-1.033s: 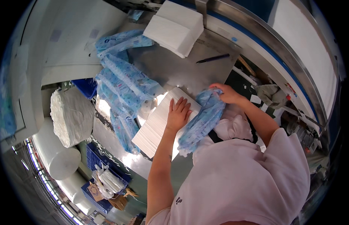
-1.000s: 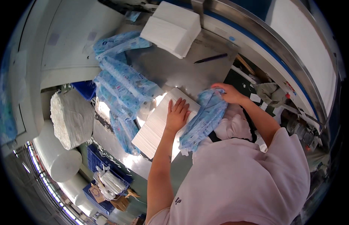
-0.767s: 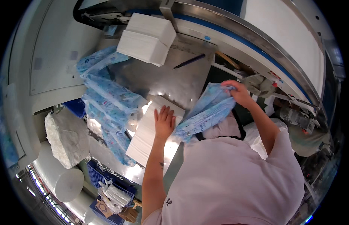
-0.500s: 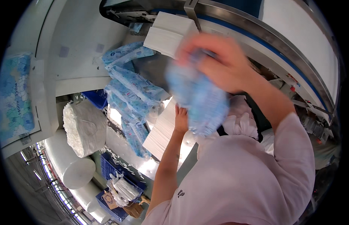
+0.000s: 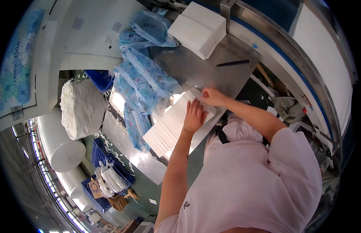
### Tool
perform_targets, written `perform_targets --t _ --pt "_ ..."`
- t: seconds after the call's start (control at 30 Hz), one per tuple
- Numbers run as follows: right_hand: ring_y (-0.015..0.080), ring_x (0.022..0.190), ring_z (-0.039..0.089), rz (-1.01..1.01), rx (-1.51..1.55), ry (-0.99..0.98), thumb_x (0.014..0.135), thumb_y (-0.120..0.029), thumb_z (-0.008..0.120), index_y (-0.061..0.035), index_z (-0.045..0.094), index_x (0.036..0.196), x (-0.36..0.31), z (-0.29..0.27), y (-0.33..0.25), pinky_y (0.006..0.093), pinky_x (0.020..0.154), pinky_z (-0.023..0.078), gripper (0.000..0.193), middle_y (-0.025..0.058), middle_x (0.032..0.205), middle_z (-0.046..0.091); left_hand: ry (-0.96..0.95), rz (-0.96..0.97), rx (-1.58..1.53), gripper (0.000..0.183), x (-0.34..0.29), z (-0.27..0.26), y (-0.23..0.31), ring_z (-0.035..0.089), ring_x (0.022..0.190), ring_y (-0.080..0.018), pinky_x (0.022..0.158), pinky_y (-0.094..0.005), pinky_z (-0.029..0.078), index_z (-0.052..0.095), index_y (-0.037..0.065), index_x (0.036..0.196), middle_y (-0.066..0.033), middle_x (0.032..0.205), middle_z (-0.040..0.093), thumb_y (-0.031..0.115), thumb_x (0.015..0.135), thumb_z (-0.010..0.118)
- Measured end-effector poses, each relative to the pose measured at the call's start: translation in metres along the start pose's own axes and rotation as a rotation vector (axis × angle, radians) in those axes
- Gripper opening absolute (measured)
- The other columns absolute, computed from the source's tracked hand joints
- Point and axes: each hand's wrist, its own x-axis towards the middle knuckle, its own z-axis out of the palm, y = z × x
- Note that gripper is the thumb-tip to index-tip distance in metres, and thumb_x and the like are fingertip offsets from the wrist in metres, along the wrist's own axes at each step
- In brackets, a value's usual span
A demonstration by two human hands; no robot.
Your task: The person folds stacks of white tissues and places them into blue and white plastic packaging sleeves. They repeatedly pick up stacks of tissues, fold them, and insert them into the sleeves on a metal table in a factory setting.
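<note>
A long stack of white folded tissues (image 5: 169, 126) lies on the steel table (image 5: 188, 70). My left hand (image 5: 194, 115) rests flat on top of the stack, fingers spread. At the stack's far end, my right hand (image 5: 211, 96) has its fingers curled against the corner. Several blue printed plastic bags (image 5: 143, 79) lie in a heap just left of the stack, touching it. Neither hand holds a bag.
A second white tissue stack (image 5: 198, 27) sits at the table's far edge, with a dark pen (image 5: 233, 63) nearby. A bale of white material (image 5: 81, 108) and large white rolls (image 5: 58, 149) stand at left. Blue crates (image 5: 99, 167) sit on the floor below.
My right hand held a blue bag beside the stack, lifted it up high, and now has let it go and come down onto the stack's far end. The left hand stayed on the stack.
</note>
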Motion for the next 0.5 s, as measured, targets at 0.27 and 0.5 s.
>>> perform_targets --t 0.27,0.5 --pt "0.0129 0.076 0.055 0.326 0.594 -0.151 0.075 -0.018 0.065 -0.0012 0.059 0.094 -0.010 0.011 0.009 0.0269 0.068 0.044 0.026 0.0065 0.086 0.060 0.021 0.008 0.026 0.041 -0.002 0.003 -0.003 0.040 0.116 -0.0381 0.100 -0.0539 0.028 0.047 -0.001 0.110 -0.0190 0.114 0.045 0.022 0.079 0.061" --pt "0.0142 0.069 0.051 0.231 0.346 0.081 0.076 -0.019 0.060 -0.0005 0.056 0.087 -0.010 -0.025 0.017 0.0298 0.064 0.043 0.022 0.0084 0.076 0.058 -0.031 0.028 0.125 0.032 0.001 -0.003 -0.001 0.040 0.118 -0.0323 0.101 -0.0525 0.027 0.052 0.002 0.103 -0.0152 0.114 0.048 0.023 0.081 0.058"
